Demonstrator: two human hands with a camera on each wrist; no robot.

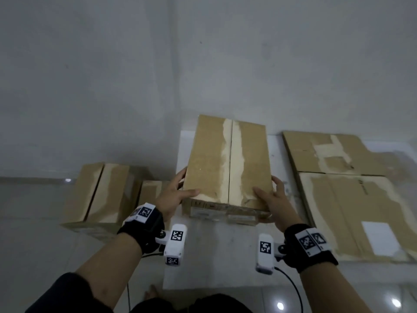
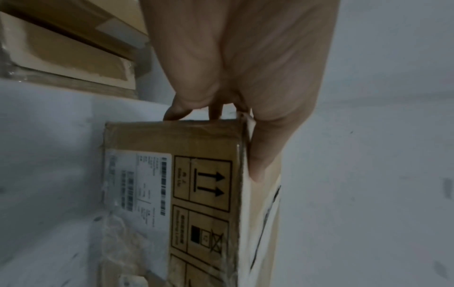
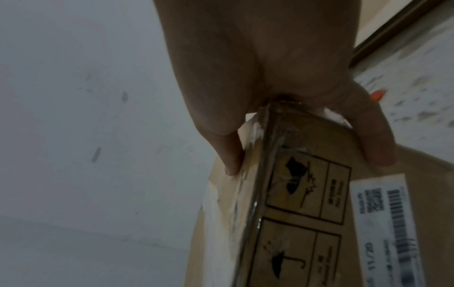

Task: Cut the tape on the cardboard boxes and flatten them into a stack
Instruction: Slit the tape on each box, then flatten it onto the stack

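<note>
A closed brown cardboard box (image 1: 228,163) with a torn paler strip along its centre seam is held up over the white table (image 1: 216,256). My left hand (image 1: 173,195) grips its near left corner, thumb on top and fingers down the side. My right hand (image 1: 274,199) grips the near right corner the same way. In the left wrist view my left hand (image 2: 236,101) clasps the box (image 2: 203,194) edge above printed arrow symbols and a white label. In the right wrist view my right hand (image 3: 290,108) wraps the box (image 3: 294,213) corner, one finger across the labelled face.
Two flattened cardboard sheets (image 1: 352,199) lie on the table at the right. Two more closed boxes (image 1: 99,195) stand lower down at the left, by the table's left edge. A grey wall rises behind. An orange object (image 3: 377,95) shows past my right fingers.
</note>
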